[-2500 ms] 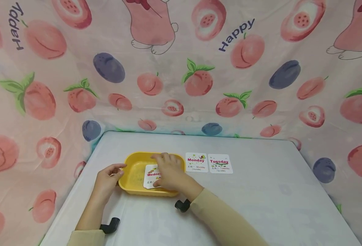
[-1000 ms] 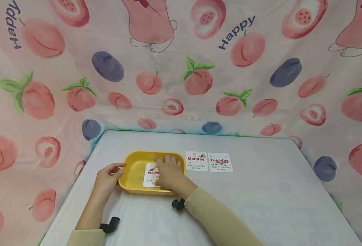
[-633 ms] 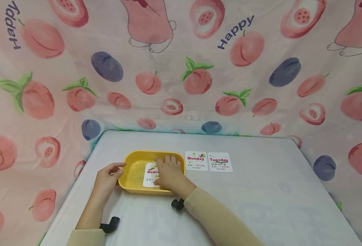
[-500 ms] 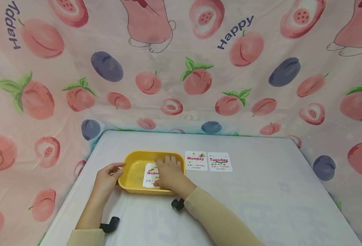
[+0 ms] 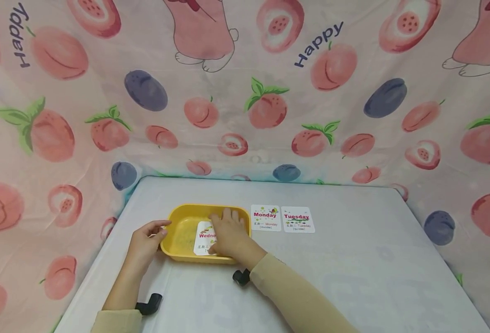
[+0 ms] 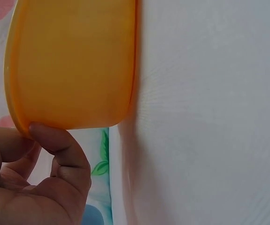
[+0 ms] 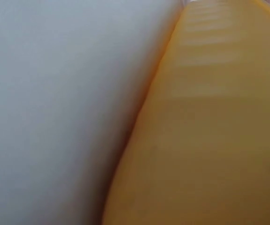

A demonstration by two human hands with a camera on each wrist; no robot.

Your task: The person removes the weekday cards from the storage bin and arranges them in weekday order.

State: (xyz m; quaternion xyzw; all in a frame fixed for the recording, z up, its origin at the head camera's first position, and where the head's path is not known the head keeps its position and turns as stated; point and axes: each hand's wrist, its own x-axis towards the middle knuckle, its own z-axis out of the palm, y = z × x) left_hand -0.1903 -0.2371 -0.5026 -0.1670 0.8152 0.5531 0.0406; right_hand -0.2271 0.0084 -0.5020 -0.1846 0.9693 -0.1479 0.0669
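A yellow plastic tray (image 5: pixel 178 255) lies on the white table. My left hand (image 5: pixel 143 243) holds its left end; in the left wrist view, thumb and fingers pinch the tray's rim (image 6: pixel 13 101). My right hand (image 5: pixel 232 236) reaches into the tray's right half over a white card (image 5: pixel 203 243), of which "Wedne" can be read. Its thumb lies at the card's lower edge and its bent fingers toward the far side, with the card between them. The hand hides the card's right part. The right wrist view shows only the tray's outer wall (image 7: pixel 210 150) and table.
A "Monday" card (image 5: pixel 266 218) and a "Tuesday" card (image 5: pixel 298 219) lie face up side by side, right of the tray. A fruit-printed cloth (image 5: pixel 236 111) hangs behind the table (image 5: pixel 353 268). Black wrist pieces (image 5: pixel 150 305) show below both hands.
My right hand has shifted slightly left over the Wednesday card, which has moved only a little under it. The left hand keeps its place on the tray rim.
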